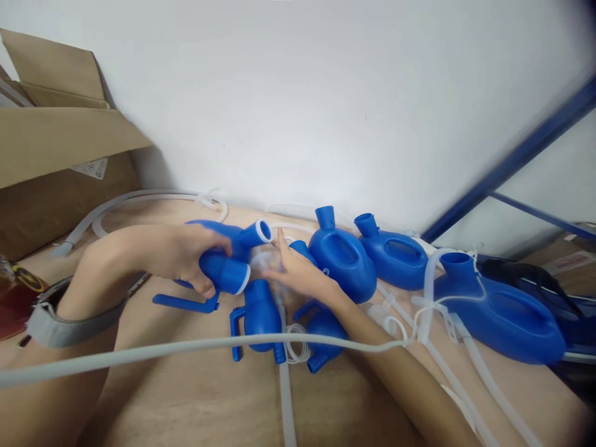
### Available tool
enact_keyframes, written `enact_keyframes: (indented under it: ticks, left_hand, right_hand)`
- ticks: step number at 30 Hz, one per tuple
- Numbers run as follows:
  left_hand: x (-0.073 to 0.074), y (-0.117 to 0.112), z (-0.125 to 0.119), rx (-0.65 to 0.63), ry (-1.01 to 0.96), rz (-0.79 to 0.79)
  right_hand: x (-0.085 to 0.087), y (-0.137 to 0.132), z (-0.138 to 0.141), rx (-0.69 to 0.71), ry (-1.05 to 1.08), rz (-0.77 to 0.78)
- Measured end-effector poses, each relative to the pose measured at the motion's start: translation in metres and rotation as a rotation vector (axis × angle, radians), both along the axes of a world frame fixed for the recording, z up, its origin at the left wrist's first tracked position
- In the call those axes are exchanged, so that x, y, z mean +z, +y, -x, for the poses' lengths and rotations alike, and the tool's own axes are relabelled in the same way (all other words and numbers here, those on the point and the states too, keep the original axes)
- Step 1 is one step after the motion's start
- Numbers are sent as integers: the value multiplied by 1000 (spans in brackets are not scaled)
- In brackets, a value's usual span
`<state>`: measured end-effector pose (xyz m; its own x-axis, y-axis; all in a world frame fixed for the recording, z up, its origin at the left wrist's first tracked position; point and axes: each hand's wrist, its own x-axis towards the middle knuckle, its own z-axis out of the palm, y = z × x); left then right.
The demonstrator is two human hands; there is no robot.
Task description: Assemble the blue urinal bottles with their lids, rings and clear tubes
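Note:
At the left centre, my left hand (193, 254) is closed around a blue plastic funnel cup (228, 274) with a white rim and a lever-like handle. Behind it lies a blue urinal bottle (244, 242), its white-rimmed neck pointing right. My right hand (298, 270) is just to the right, fingers stretched apart, near the two white rims. Something translucent by its fingertips is blurred, and I cannot tell whether they touch it. Below the hands lie two similar blue funnel cups, one upright (263, 316) and one partly under my right forearm (323, 335).
Along the wall stand blue urinal bottles (342, 257), (393, 254) and a larger one (503, 316) at right. A pale tube (186, 351) crosses the foreground. Clear hoses lie on the wooden table (195, 397). An open cardboard box (69, 149) is at left, a blue metal frame (512, 158) at right.

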<state>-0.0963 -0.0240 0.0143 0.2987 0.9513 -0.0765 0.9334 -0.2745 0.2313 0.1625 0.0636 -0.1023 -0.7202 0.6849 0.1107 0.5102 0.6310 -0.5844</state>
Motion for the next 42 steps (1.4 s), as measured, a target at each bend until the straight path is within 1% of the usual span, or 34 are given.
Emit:
enact_keyframes:
  ticks: [1,3,6,9,11,12,15,17,20,23,25,27,29,30,31,33,34,36,38,40,42]
  left_hand:
    - [2,0,-4,6,26,106]
    - [3,0,-11,26,47,236]
    - [-2,5,-23,71,36,316]
    - [-14,12,-31,77,94,402]
    - [-22,15,-36,63,133,424]
    - [-25,15,-38,57,140,411]
    - [-27,12,-44,69,172,389]
    - [-26,10,-48,73,203,393]
    - [-27,11,-53,69,249,421]
    - [-30,15,-50,73,247,441]
    - [-28,17,-43,38,179,395]
    - [-24,20,-35,-11,89,276]
    - [-19,23,-26,-39,14,99]
    - [-18,26,-22,-33,-2,2]
    - [-19,30,-18,-19,1,-96]
    - [-26,40,-12,22,39,-251]
    - [-31,46,-10,39,78,-284]
    - [-45,58,-5,56,134,-257]
    - [-57,68,0,61,163,-201]
    - [-64,74,5,45,173,-183]
    - [-66,78,9,9,167,-193]
  right_hand:
    - [-1,0,0,31,-8,12]
    - [0,1,1,73,-53,4]
    - [1,3,1,100,-126,-29]
    - [0,7,1,124,-108,-62]
    - [-2,9,0,148,-86,-86]
    - [-3,10,-1,162,-81,-95]
    - [-1,9,-1,171,-94,-120]
    - [4,6,-1,131,-132,-152]
    - [12,2,0,29,-167,-214]
    - [19,3,-2,-42,-103,-232]
    - [23,8,-6,-65,-21,-227]
    - [28,14,-11,-96,84,-230]
    - [35,18,-16,-165,208,-253]
    - [38,19,-18,-211,269,-264]
    - [41,20,-21,-259,322,-275]
    - [47,22,-24,-344,371,-332]
    - [49,22,-25,-379,358,-394]
    - [52,24,-25,-417,272,-583]
    - [53,26,-21,-387,149,-770]
    - [52,29,-15,-309,35,-856]
    - [50,33,-6,-281,-48,-865]
